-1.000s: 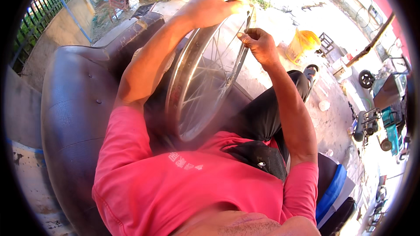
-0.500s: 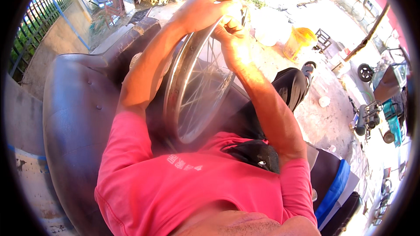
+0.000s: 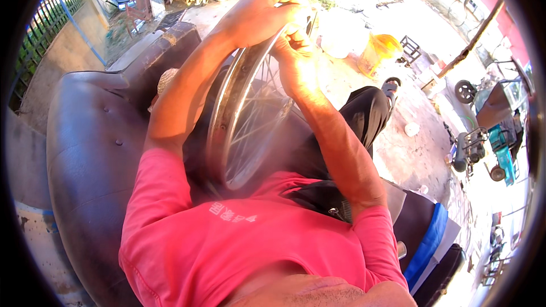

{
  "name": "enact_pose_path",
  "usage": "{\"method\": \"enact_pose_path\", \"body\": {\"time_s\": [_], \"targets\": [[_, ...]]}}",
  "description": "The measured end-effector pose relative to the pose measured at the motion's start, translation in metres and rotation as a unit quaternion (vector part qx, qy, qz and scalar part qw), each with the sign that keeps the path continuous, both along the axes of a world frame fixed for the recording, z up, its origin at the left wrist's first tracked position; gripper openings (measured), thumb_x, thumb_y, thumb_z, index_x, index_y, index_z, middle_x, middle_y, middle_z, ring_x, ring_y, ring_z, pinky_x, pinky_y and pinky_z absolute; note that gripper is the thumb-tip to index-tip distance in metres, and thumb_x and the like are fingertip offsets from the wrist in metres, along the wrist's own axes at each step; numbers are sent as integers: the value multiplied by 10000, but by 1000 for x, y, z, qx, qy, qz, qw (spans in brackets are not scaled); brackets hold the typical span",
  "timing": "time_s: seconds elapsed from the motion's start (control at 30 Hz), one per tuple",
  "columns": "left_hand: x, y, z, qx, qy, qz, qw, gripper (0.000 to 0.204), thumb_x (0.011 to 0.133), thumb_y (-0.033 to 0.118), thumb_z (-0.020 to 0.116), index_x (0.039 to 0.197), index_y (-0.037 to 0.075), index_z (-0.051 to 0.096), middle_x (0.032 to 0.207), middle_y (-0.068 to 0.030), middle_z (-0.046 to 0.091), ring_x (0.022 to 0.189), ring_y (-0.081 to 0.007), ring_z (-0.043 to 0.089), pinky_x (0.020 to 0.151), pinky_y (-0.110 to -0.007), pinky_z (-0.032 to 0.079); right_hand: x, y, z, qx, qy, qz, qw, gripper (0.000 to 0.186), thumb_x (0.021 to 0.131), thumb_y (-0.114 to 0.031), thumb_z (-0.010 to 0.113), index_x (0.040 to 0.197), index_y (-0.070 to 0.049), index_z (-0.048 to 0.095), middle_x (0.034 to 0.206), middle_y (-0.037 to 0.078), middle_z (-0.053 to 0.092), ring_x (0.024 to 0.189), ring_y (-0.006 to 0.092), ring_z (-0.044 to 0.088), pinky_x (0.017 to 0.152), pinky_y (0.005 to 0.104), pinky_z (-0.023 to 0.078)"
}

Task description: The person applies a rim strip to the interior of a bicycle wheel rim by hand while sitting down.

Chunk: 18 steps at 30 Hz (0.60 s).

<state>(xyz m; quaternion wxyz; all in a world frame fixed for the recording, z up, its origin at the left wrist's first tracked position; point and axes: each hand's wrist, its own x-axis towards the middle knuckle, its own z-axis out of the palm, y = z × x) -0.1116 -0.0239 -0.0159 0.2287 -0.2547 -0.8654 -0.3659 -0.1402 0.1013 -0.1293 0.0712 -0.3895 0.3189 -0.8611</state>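
- Head view: I hold a spoked wheel rim (image 3: 242, 113) upright on its edge in front of my chest, its lower arc down near my lap and its top arc lifted away from me.
- My left hand (image 3: 259, 11) is closed over the top arc, fingers wrapped around the metal from the left side, so the rim hangs from that grip.
- My right hand (image 3: 296, 59) sits just beside and slightly below the left one, on the right face of the wheel. Its fingers are curled in at the rim's edge, pinched toward the spokes; whether they hold a small tool or only a spoke end I cannot tell, since glare washes that spot out.
- The two hands are almost touching, both at the top; the right hand is nearer the spokes, the left nearer the outer edge.
- The wheel's plane runs away from me, leaning a little to my left, with the spokes (image 3: 256, 119) fanning down toward the hub, which is blurred.
- I sit on a dark padded seat (image 3: 85, 153); my black-trousered leg (image 3: 364, 119) stretches out to the right.
- Beyond lie a bare concrete floor (image 3: 409, 153), a yellow bucket (image 3: 378, 51), carts at the right, and a fence at the far left.
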Motion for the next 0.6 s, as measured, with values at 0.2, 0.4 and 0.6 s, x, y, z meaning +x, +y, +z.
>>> {"method": "enact_pose_path", "body": {"time_s": [0.2, 0.4, 0.6], "targets": [[1, -1, 2, 3, -24, 9, 1000, 287, 1011, 190, 621, 1162, -40, 700, 1087, -74, 706, 1045, -131, 643, 940, -298, 504, -1, 0, -2, 11, 0, -6, 1000, 84, 1062, -101, 647, 1084, -26, 678, 1000, 39, 709, 903, 135, 665, 871, 322, 567], [4, 1, -1, 17, -3, -5, 1000, 310, 1011, 220, 617, 1155, -39, 708, 1080, -92, 726, 1027, -150, 662, 934, -311, 510, -4, -1, -5, 11, 18, 5, 1000, 113, 1080, -102, 614, 1120, -22, 684, 1013, 41, 714, 926, 132, 667, 891, 318, 562], [-3, -4, -10, 37, 23, -42, 998, 279, 1015, 192, 618, 1181, -17, 700, 1051, -88, 742, 995, -162, 681, 904, -331, 531, 4, 3, -5, 33, -11, -22, 999, 92, 1050, -54, 622, 1110, -35, 688, 1054, 48, 728, 986, 136, 686, 898, 322, 568]]}}
